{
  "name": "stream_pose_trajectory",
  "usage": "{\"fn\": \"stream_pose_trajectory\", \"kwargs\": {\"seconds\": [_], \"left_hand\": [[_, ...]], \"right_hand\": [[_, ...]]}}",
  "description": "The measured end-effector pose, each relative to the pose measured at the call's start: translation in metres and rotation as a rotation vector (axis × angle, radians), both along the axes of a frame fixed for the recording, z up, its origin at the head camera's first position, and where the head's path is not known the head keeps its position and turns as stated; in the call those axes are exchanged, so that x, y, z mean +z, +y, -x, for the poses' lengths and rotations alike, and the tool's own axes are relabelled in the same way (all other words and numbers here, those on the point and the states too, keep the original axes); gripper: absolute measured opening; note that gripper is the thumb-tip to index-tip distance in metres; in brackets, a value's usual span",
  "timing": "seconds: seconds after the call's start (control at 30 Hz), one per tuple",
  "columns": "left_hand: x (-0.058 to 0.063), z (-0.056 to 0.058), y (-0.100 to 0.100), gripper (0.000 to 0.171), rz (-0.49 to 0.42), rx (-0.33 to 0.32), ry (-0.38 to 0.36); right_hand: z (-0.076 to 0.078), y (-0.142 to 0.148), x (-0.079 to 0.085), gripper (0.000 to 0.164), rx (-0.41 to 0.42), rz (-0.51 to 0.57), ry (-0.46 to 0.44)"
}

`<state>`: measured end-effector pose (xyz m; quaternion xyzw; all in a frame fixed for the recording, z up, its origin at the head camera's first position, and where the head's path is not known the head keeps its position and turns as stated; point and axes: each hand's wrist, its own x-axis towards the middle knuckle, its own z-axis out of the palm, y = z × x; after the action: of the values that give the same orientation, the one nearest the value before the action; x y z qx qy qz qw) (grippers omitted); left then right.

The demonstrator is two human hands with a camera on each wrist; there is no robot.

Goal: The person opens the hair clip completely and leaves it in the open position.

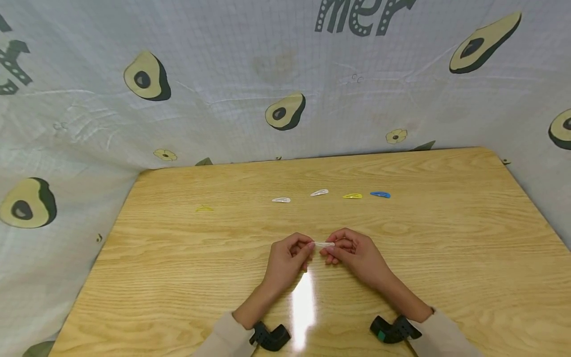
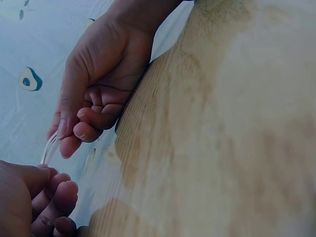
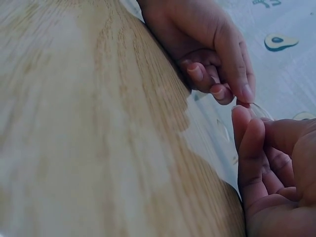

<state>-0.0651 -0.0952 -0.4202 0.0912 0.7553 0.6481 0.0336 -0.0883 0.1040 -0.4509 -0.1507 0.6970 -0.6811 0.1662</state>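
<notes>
Both hands meet above the wooden table, holding a white snap hair clip (image 1: 324, 244) between them. My left hand (image 1: 287, 258) pinches one end of it between thumb and index finger. At the opposite end, my right hand (image 1: 357, 255) grips it the same way, the other fingers loosely curled. The left wrist view shows the clip (image 2: 50, 149) as thin, slightly bowed strips spanning the two pinches. From the right wrist, only a short curved stretch of the clip (image 3: 260, 111) shows past the fingertips.
Beyond the hands lie two white snap clips (image 1: 281, 200) (image 1: 319, 192), a yellow clip (image 1: 352, 196) and a blue clip (image 1: 380, 195). A thin, bent yellow clip (image 1: 204, 208) lies farther left. An avocado-print cloth (image 1: 214, 129) hangs behind the table (image 1: 156, 258).
</notes>
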Motion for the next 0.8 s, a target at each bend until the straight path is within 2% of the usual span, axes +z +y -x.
{"fn": "stream_pose_trajectory", "kwargs": {"seconds": [0.37, 0.5, 0.67, 0.8], "left_hand": [[0.0017, -0.0007, 0.0001, 0.01, 0.031, 0.004, 0.046], [0.0024, -0.0012, 0.0003, 0.007, 0.071, 0.01, 0.094], [0.0047, -0.0014, 0.0008, 0.005, 0.14, 0.027, 0.176], [0.0043, -0.0009, 0.0012, 0.005, 0.16, 0.035, 0.215]], "right_hand": [[-0.002, -0.0023, 0.0044, 0.022, -0.039, -0.002, -0.024], [-0.0032, -0.0036, 0.0061, 0.02, -0.062, -0.028, -0.018], [-0.0051, -0.0061, 0.006, 0.017, -0.098, -0.05, 0.027], [-0.0067, -0.0078, 0.0068, 0.016, -0.116, -0.056, 0.058]]}}
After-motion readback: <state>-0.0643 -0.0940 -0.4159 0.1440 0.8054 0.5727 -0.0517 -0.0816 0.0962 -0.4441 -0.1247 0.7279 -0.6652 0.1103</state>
